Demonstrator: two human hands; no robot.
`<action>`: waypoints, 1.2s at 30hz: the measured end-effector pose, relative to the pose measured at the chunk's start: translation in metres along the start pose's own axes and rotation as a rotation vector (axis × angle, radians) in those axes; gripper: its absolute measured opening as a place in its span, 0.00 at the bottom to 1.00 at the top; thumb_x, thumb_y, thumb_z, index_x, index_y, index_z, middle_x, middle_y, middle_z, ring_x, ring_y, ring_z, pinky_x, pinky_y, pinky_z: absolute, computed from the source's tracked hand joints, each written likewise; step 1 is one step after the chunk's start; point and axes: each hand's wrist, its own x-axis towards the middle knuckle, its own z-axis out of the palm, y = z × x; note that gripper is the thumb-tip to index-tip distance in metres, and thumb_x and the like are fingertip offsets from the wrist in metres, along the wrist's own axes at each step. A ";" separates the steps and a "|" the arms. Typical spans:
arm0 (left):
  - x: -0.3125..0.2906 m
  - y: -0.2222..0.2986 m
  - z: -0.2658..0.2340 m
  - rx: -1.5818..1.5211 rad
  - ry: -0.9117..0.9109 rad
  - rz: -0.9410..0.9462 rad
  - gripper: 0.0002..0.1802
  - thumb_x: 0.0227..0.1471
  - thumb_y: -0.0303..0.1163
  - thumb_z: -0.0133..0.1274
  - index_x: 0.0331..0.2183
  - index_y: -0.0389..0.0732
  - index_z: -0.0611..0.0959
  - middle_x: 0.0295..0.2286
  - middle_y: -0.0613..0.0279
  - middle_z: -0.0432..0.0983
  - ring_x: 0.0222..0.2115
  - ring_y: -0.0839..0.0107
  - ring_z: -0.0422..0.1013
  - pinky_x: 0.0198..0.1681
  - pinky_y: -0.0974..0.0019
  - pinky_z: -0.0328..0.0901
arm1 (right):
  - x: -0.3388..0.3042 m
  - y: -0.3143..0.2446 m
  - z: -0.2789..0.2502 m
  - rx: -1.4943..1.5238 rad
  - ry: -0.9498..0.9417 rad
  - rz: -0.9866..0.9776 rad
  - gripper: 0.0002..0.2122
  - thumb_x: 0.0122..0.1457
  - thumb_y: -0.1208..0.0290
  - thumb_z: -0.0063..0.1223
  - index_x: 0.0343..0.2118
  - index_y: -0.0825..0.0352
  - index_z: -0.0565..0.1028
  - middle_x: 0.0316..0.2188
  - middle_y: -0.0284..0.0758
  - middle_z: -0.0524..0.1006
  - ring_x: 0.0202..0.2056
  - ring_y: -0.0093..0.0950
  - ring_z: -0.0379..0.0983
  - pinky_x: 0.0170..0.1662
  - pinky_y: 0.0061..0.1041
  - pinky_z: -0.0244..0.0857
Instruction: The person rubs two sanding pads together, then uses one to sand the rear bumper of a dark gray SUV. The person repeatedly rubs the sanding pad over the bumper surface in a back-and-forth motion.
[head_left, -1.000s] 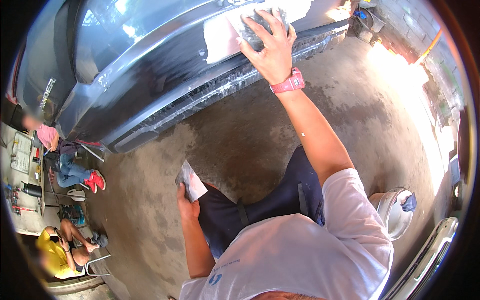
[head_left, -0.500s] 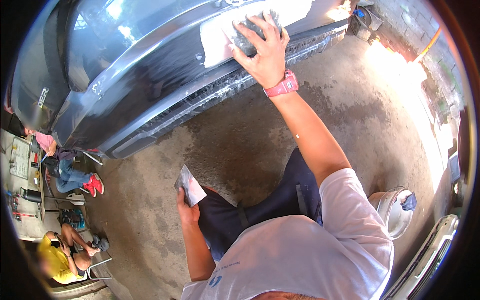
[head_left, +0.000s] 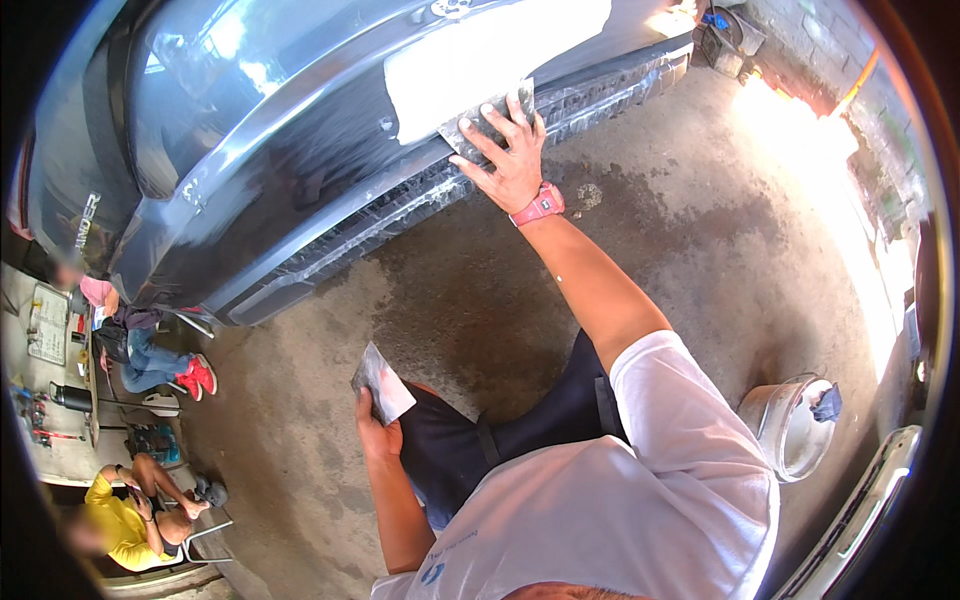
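My right hand [head_left: 510,160] has slid its grey sanding pad [head_left: 487,120] down the white filler patch [head_left: 480,65] (fingers spread flat, pressing), while my left hand [head_left: 378,425] grips a metal spreader [head_left: 380,383].

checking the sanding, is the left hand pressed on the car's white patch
No, the left hand holds a flat sheet by the knee; the right hand works the car.

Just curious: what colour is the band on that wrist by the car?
Pink, seen in the head view: wristband on the right hand.
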 end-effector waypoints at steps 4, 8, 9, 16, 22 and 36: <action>0.001 -0.002 -0.002 -0.013 0.005 -0.004 0.28 0.72 0.39 0.56 0.63 0.31 0.74 0.57 0.54 0.80 0.56 0.63 0.79 0.61 0.58 0.76 | -0.005 0.001 -0.010 -0.008 -0.058 -0.001 0.28 0.57 0.49 0.74 0.62 0.39 0.81 0.66 0.28 0.72 0.75 0.42 0.58 0.70 0.70 0.45; 0.005 -0.004 -0.004 -0.011 0.037 -0.013 0.27 0.72 0.39 0.57 0.63 0.31 0.75 0.56 0.54 0.80 0.55 0.63 0.79 0.61 0.59 0.76 | -0.011 -0.018 -0.041 0.071 -0.061 0.097 0.28 0.56 0.53 0.75 0.62 0.45 0.81 0.66 0.33 0.73 0.72 0.45 0.61 0.72 0.69 0.42; 0.007 -0.004 -0.004 0.008 0.021 -0.008 0.27 0.72 0.39 0.57 0.63 0.31 0.75 0.56 0.54 0.80 0.55 0.63 0.79 0.61 0.59 0.76 | -0.016 -0.026 -0.056 0.036 -0.044 0.131 0.30 0.55 0.54 0.75 0.62 0.51 0.81 0.65 0.37 0.73 0.70 0.47 0.64 0.72 0.61 0.48; 0.009 -0.006 0.021 0.179 0.076 0.038 0.29 0.73 0.40 0.56 0.65 0.31 0.73 0.59 0.54 0.78 0.58 0.63 0.77 0.64 0.58 0.73 | -0.098 -0.098 -0.179 1.550 0.263 1.541 0.27 0.75 0.50 0.54 0.71 0.56 0.67 0.67 0.33 0.73 0.68 0.33 0.69 0.66 0.46 0.68; -0.023 -0.030 0.119 0.850 -0.171 0.081 0.31 0.77 0.45 0.50 0.68 0.34 0.73 0.63 0.54 0.75 0.63 0.64 0.69 0.69 0.60 0.60 | -0.104 -0.107 -0.211 0.777 -0.719 0.712 0.22 0.71 0.73 0.54 0.67 0.55 0.75 0.64 0.34 0.76 0.65 0.37 0.72 0.65 0.41 0.66; -0.001 -0.053 0.158 0.202 -0.076 -0.005 0.24 0.75 0.37 0.51 0.62 0.32 0.73 0.54 0.49 0.79 0.54 0.57 0.79 0.58 0.52 0.74 | -0.069 -0.154 -0.247 0.695 -0.919 0.030 0.34 0.58 0.85 0.56 0.67 0.47 0.74 0.73 0.40 0.61 0.75 0.48 0.58 0.68 0.57 0.68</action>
